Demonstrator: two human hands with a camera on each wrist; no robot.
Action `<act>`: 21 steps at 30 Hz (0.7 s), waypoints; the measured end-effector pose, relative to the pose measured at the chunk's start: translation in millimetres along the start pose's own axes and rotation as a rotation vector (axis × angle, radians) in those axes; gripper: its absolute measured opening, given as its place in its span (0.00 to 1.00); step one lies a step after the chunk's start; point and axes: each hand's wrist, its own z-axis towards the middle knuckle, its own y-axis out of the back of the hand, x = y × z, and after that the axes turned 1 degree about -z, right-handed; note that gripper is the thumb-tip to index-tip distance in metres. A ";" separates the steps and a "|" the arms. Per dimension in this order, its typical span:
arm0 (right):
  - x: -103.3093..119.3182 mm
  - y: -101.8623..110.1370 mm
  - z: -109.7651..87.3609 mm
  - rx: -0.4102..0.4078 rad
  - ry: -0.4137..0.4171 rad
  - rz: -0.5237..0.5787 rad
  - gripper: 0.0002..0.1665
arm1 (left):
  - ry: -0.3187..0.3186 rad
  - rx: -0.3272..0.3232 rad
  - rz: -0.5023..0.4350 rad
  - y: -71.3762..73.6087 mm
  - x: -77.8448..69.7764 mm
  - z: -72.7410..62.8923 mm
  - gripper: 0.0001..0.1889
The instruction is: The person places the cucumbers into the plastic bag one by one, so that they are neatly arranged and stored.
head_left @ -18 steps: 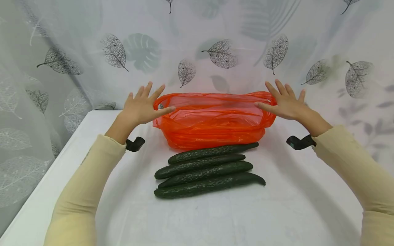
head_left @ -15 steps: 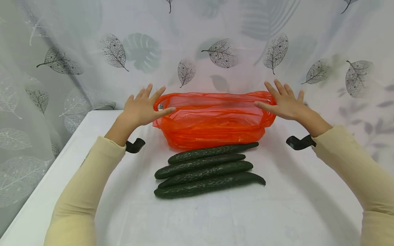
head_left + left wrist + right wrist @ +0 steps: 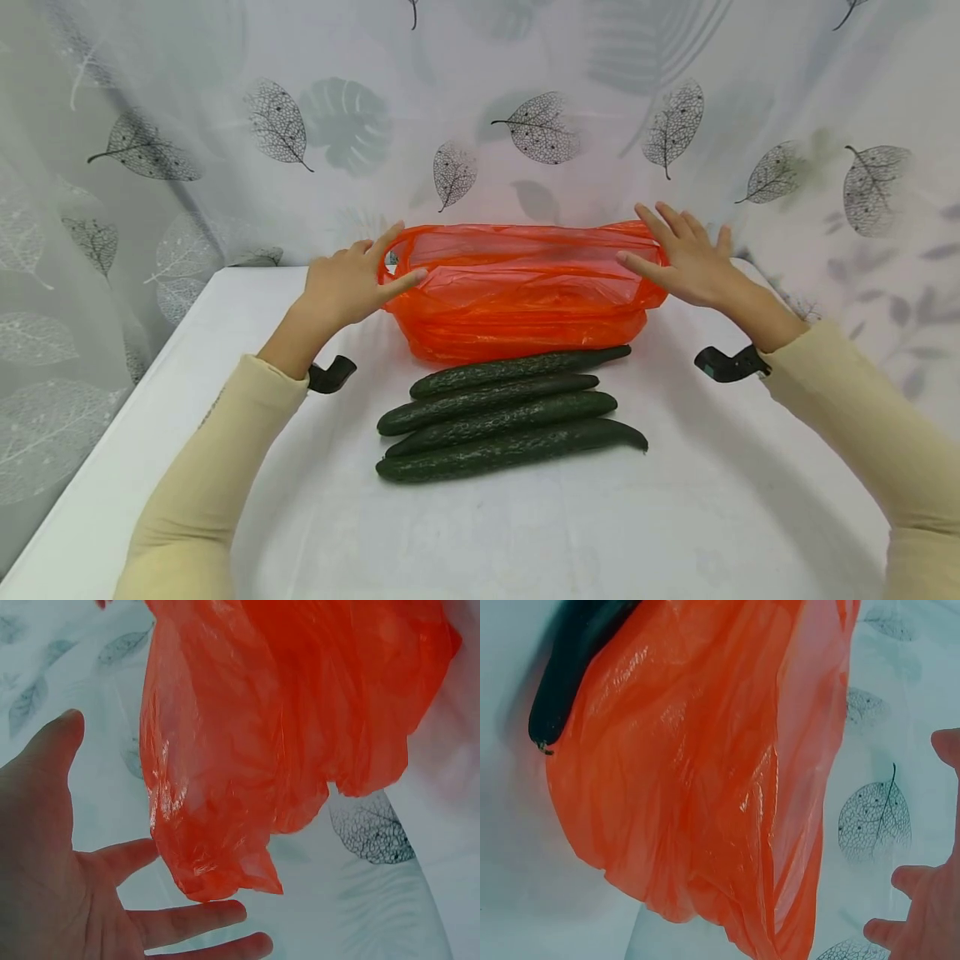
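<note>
An orange-red plastic bag (image 3: 525, 325) stands at the back of the table with its mouth spread wide. My left hand (image 3: 341, 283) is at the bag's left end, thumb and fingers spread; the left wrist view puts its fingertips right at the crumpled bag end (image 3: 217, 877). At the other end my right hand (image 3: 697, 262) has its fingers spread, overlapping the bag's right handle in the head view. Several dark green cucumbers (image 3: 510, 450) lie side by side in front of the bag. One cucumber's tip (image 3: 555, 712) shows beside it in the right wrist view.
A white cloth covers the table (image 3: 480, 542). Behind it hangs a pale curtain (image 3: 540, 50) printed with leaves. Black wrist cameras, one at the left cuff (image 3: 332, 375) and one at the right (image 3: 727, 364), jut inward above the table.
My left hand has tilted, its fingers dropping toward the bag's left end, and that end has shifted slightly inward. My right hand has moved slightly left and down. The cucumbers stay put.
</note>
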 end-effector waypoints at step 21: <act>30.0 -4.8 -22.9 -0.058 0.135 0.133 0.44 | 0.012 -0.043 -0.265 -27.5 -4.5 -19.4 0.46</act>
